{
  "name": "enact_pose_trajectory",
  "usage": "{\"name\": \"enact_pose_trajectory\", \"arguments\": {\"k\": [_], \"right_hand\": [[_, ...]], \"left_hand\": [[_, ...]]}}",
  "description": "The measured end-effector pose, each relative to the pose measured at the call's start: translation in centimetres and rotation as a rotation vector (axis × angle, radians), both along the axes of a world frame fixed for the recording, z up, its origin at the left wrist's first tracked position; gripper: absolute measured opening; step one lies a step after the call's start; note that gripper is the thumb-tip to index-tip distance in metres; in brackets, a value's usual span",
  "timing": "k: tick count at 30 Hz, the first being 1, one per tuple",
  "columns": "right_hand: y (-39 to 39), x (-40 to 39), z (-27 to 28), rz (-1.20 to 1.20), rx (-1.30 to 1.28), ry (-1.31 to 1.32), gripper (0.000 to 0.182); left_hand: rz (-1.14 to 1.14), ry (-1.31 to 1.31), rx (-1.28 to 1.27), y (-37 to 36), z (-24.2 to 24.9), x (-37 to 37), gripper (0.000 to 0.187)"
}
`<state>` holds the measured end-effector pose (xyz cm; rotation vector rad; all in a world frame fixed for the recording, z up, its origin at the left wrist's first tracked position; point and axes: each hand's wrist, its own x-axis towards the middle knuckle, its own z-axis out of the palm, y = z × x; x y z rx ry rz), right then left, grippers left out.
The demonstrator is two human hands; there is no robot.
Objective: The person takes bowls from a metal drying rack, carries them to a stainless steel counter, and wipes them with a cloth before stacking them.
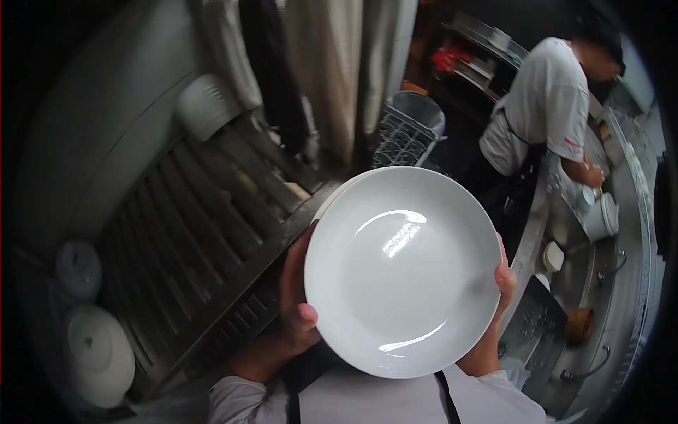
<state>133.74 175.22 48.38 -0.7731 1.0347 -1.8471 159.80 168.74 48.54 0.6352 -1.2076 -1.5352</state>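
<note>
A large white plate [409, 283] with a raised rim is held up in front of my chest, its glossy inside turned toward me. Behind its upper left edge shows the rim of at least one more white plate [337, 196]. My left hand [300, 311] grips the plates at the left edge, thumb on the near side. On the opposite edge my right hand [503, 283] is closed round the rim. Most of the fingers of both hands are hidden behind the plates.
A slatted rack [191, 212] stands on the left, with stacked white dishes [99, 353] at its near end and white bowls [203, 106] at its far end. On the right, a co-worker [540, 106] bends over a metal sink counter [579, 283]. A crate [406, 138] stands ahead.
</note>
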Motion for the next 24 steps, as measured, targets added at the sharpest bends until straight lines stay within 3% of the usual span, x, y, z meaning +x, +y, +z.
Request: {"name": "enact_pose_trajectory", "arguments": {"k": [6,13,19,20,23,24], "right_hand": [[-0.9,-6.4,-1.2,-0.159,0.035,-0.051,0.089],[-7.7,-16.9,-2.3,-0.244,0.048,0.037,0.091],[-15.9,-24.8,0.4,-0.224,0.013,0.187,0.084],[-17.1,-25.6,0.8,-0.215,0.02,0.167,0.083],[-20.7,-27.7,1.7,-0.17,0.006,0.152,0.083],[-21.5,-28.6,1.2,-0.124,-0.066,0.134,0.08]], "left_hand": [[-0.166,-0.078,-0.013,-5.7,-1.0,-8.5,0.128],[-0.227,-0.009,0.04,-14.3,-2.3,-19.6,0.119],[-0.238,0.35,0.13,-23.4,-4.3,-25.8,0.097],[-0.46,0.563,0.154,-25.2,-4.3,-26.2,0.087],[-0.593,0.662,0.146,-28.8,-2.7,-28.2,0.086],[-0.425,0.628,0.129,-29.2,-3.0,-28.8,0.087]]}}
